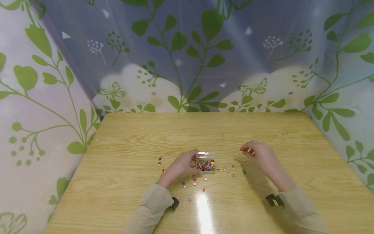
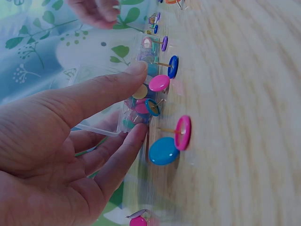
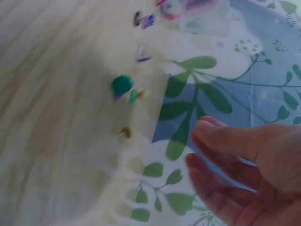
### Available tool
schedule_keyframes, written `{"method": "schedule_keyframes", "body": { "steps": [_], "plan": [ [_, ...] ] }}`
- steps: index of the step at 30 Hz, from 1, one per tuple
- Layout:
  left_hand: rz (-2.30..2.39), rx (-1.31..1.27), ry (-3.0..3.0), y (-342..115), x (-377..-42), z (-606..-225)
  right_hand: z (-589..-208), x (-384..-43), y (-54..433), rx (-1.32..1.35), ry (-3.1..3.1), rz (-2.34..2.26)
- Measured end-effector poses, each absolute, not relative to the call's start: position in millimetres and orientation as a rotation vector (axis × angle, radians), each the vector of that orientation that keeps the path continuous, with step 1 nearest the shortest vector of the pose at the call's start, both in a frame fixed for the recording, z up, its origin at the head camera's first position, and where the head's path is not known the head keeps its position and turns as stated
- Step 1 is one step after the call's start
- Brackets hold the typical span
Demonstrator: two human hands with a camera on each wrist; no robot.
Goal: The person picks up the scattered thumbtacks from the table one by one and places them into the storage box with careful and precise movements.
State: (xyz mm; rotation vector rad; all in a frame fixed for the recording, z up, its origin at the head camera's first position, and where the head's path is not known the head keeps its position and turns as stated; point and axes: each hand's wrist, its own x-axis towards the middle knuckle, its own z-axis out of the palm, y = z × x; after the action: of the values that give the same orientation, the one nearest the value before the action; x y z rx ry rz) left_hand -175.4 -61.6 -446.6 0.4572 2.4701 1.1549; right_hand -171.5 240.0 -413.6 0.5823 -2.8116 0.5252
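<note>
My left hand [image 1: 182, 165] grips a small clear plastic box [image 2: 101, 125] with its thumb on one side and fingers on the other. Colourful thumbtacks [image 1: 205, 165] fill the box, and its clear lid [image 1: 205, 155] stands raised at the back. In the left wrist view, a pink thumbtack [image 2: 182, 133] and a blue thumbtack [image 2: 163, 151] lie on the table close to those fingers. My right hand [image 1: 263, 157] hovers right of the box with bent fingers, thumb near the index finger; no tack shows between them. Below it in the right wrist view lies a green thumbtack [image 3: 122, 84].
Loose thumbtacks lie about the wooden table [image 1: 131, 130]: a short row with a pink tack [image 1: 159, 159] on the left, an orange tack [image 1: 204, 189] in front, and several brass-coloured ones [image 1: 228, 171] right of the box. A leaf-patterned curtain [image 1: 187, 65] hangs behind.
</note>
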Motion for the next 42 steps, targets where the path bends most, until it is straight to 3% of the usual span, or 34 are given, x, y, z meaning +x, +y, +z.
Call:
{"method": "schedule_keyframes", "body": {
  "steps": [13,42],
  "plan": [
    [1.15,0.456,2.468,-61.6,-175.6,-447.0,-436.1,-174.5,252.8,0.615,-2.985,0.446],
    [1.172,0.446,2.457,-60.6,-177.4,-450.2,-435.1,-178.2,240.5,0.6,-3.016,0.564]
  ]
}}
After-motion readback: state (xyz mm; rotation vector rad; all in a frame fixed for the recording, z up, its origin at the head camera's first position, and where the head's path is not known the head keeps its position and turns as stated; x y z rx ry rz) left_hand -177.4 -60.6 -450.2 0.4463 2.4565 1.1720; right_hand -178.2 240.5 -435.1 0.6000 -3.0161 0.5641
